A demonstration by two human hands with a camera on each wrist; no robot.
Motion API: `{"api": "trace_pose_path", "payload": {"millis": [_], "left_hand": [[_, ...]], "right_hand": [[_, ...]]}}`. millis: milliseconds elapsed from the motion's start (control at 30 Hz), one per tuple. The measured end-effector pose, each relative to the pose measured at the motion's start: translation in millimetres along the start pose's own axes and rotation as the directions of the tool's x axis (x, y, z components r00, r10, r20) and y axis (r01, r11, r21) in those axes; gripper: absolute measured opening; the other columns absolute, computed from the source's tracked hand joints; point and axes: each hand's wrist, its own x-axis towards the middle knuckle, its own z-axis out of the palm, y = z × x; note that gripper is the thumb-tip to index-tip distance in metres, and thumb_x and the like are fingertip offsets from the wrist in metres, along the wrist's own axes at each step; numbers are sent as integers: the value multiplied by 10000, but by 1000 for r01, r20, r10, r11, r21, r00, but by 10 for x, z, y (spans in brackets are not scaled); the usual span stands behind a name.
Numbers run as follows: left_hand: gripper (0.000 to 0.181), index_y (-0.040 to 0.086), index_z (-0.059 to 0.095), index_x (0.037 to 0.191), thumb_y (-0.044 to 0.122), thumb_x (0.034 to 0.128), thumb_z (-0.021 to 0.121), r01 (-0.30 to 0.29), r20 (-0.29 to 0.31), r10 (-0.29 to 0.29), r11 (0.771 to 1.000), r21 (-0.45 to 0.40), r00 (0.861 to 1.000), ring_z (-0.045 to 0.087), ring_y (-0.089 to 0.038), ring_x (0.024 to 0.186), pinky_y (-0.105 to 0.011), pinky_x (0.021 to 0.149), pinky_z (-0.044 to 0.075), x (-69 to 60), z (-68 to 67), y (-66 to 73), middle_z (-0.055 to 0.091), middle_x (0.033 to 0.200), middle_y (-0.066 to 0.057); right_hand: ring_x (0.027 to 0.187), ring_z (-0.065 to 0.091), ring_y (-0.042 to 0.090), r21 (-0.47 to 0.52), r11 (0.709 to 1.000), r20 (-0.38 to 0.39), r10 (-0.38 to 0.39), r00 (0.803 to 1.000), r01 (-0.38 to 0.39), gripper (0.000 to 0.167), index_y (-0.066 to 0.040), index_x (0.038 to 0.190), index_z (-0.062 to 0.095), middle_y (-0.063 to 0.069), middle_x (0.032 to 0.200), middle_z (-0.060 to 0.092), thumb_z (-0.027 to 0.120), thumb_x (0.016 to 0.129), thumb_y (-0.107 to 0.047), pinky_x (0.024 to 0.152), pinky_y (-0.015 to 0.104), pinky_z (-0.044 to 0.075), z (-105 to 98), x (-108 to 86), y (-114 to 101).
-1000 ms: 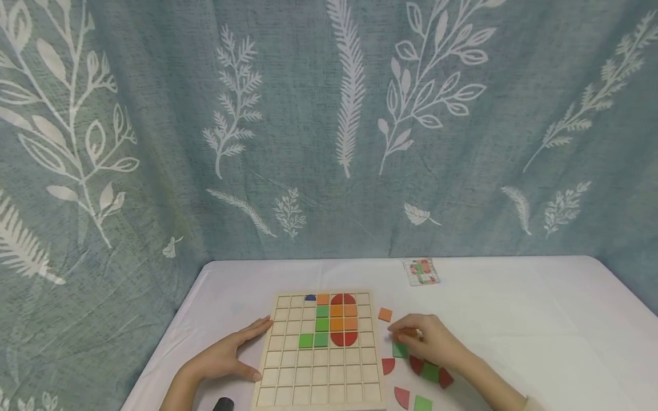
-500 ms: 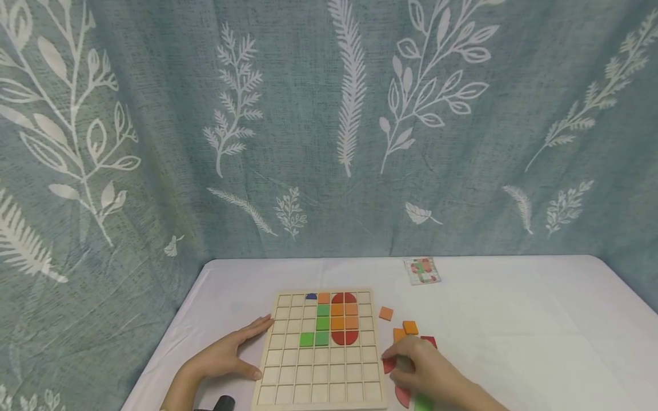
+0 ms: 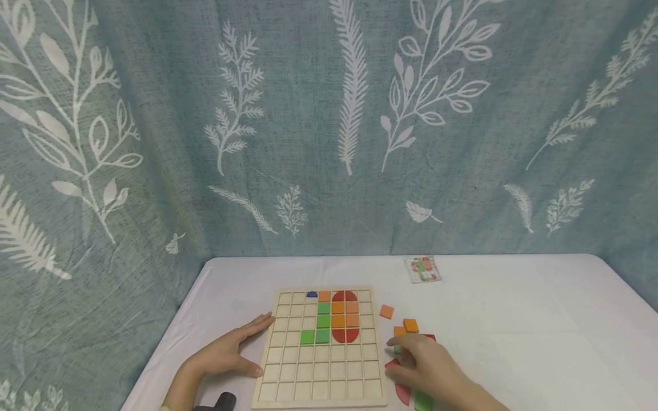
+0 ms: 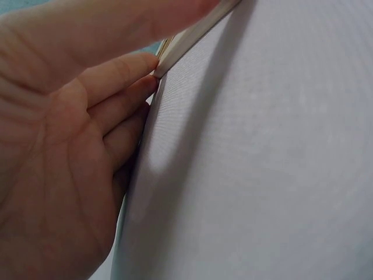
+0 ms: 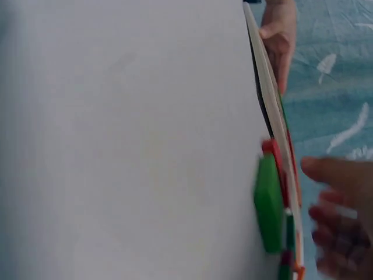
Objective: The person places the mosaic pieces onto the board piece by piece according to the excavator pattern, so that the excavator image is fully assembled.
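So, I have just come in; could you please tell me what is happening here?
A person's left hand rests against the left edge of a wooden grid board, partly filled with coloured tiles. The right hand is over loose tiles beside the board, thumb and index finger apart. A small patterned card lies farther back.

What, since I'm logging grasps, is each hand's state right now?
Left hand: open, touching the grid board.
Right hand: open over loose tiles, nothing visibly held.
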Motion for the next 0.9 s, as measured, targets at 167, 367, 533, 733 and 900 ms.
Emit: {"api": "trace_pose_path", "payload": {"millis": [167, 367, 533, 733, 900], "left_hand": [[990, 42, 315, 1434, 232, 604, 820, 16, -5, -16, 1000, 3, 1000, 49, -462, 1365, -669, 1012, 41, 16, 5, -11, 154, 1510, -215], [998, 36, 316, 1432, 250, 598, 820, 18, -6, -18, 1000, -4, 1000, 43, -451, 1368, -663, 1017, 32, 28, 7, -31, 153, 1512, -209], [995, 37, 309, 1435, 246, 605, 816, 19, -2, -19, 1000, -9, 1000, 36, -445, 1370, -661, 1018, 26, 24, -2, -26, 145, 1515, -205], [983, 31, 309, 1434, 230, 615, 816, -2, 2, 2, 1000, 4, 1000, 53, -473, 1361, -676, 1004, 44, 8, -12, 15, 153, 1506, -225], [976, 21, 304, 1433, 224, 626, 813, -17, 12, 17, 1000, -3, 1000, 54, -475, 1358, -677, 1003, 49, -2, -9, 23, 152, 1506, -228]], "right_hand": [[845, 526, 20, 100, 986, 84, -143, 986, 134, 330, -92, 1123, 630, -67, 1038, 642, 622, 800, -23, 729, 199, 470, -59, 5, 44], [897, 540, 12, 47, 975, 189, -223, 957, 218, 304, -136, 1096, 663, -108, 1039, 648, 632, 820, -13, 819, 230, 481, -84, 5, 66], [829, 485, 15, -21, 984, 163, -172, 972, 177, 257, -159, 1072, 669, -158, 929, 611, 685, 816, -143, 757, 218, 467, -86, -4, 59], [843, 487, 30, -27, 986, 105, -160, 982, 164, 284, -157, 1065, 670, -141, 967, 608, 716, 788, -206, 764, 232, 473, -71, -2, 53], [807, 500, 18, 34, 964, 130, -267, 955, 264, 360, -162, 1036, 676, -141, 946, 627, 611, 744, 37, 748, 207, 466, -52, 43, 94]]}}
